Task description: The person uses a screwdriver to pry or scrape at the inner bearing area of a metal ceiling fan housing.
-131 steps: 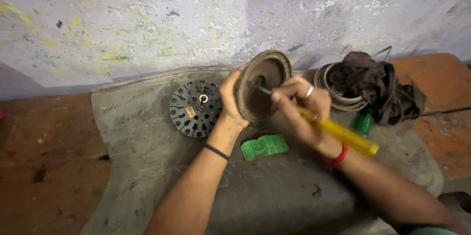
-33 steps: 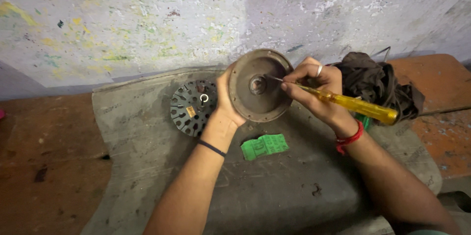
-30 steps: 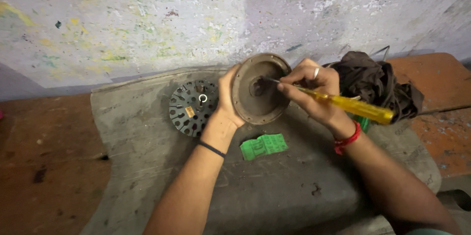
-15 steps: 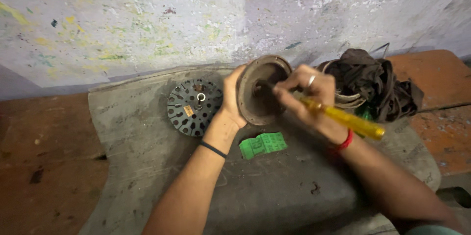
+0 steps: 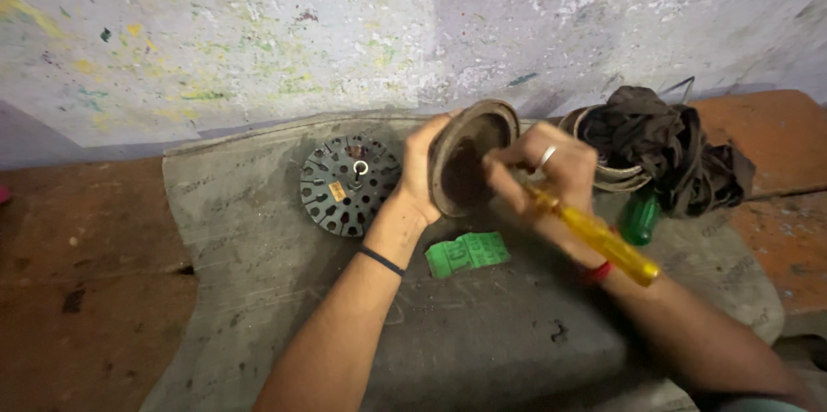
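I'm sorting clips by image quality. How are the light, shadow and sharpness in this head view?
Head view: soft, even light, no glare; the right hand and yellow screwdriver are smeared by motion blur; the left hand and round cover are a bit sharper, with the cover's hollow in dark shadow; the slotted disc and green tag on the grey mat are crisp; the wall line bows slightly.

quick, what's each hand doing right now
Left hand: closed on the rim of the round metal cover, tilted on edge.
Right hand: closed on the yellow-handled screwdriver, tip inside the cover.
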